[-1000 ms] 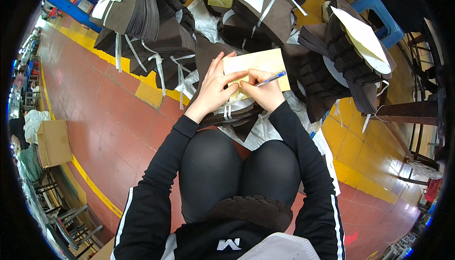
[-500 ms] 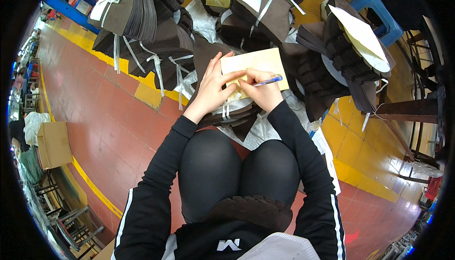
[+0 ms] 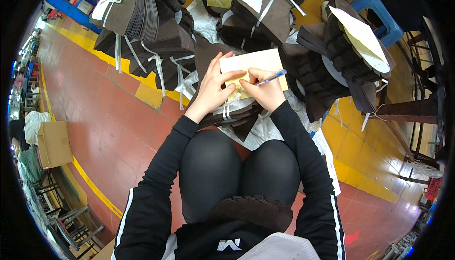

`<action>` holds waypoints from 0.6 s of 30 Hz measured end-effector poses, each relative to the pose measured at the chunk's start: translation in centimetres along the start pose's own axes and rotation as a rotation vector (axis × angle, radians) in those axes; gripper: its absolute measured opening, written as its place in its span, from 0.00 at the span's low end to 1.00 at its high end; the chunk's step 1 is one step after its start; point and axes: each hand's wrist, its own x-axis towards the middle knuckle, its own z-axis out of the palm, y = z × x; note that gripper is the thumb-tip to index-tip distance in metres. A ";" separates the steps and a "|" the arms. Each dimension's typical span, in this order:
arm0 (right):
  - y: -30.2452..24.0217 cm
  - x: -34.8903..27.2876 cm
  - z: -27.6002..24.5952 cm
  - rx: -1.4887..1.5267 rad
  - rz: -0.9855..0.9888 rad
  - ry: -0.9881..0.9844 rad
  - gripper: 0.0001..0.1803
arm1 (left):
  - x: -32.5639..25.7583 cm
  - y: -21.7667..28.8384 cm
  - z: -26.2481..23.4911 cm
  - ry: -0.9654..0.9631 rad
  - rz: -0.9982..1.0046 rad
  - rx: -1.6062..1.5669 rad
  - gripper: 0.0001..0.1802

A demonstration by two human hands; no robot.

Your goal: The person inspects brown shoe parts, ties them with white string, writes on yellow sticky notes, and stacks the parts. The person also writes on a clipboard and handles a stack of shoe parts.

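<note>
A pale yellow paper card (image 3: 258, 63) lies on a tied stack of dark brown cut pieces (image 3: 237, 115) in front of my knees. My left hand (image 3: 215, 87) rests flat on the card's left part, fingers spread, pressing it down. My right hand (image 3: 265, 89) is closed around a blue pen (image 3: 271, 76), whose tip touches the card near its lower middle. Both forearms in black sleeves reach in from the lower edge.
More bundles of dark brown pieces tied with white straps stand at the upper left (image 3: 142, 13), top middle (image 3: 263, 11) and right (image 3: 346, 56). A white sack (image 3: 265, 130) lies under the stack. A cardboard box (image 3: 54, 144) sits far left, a blue stool (image 3: 379, 16) upper right.
The right hand with the pen has shifted slightly along the card. The left hand stays pressed on the card.
</note>
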 end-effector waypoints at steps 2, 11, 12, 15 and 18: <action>-0.5 -0.1 -0.6 0.118 0.027 0.057 0.17 | -0.1 0.2 0.1 0.015 -0.011 -0.054 0.21; 0.2 -0.2 -0.5 0.176 0.108 0.167 0.18 | 0.0 0.0 0.0 0.100 0.013 -0.036 0.10; 0.1 -0.2 -0.4 0.099 0.078 0.121 0.18 | -0.1 0.0 0.0 0.109 0.015 -0.033 0.10; 0.1 -0.2 0.0 0.165 0.117 0.109 0.18 | -0.1 0.0 0.1 0.150 -0.011 -0.178 0.12; -0.3 0.3 0.2 0.197 0.108 0.120 0.18 | -0.1 -1.0 0.0 0.190 -0.037 -0.333 0.12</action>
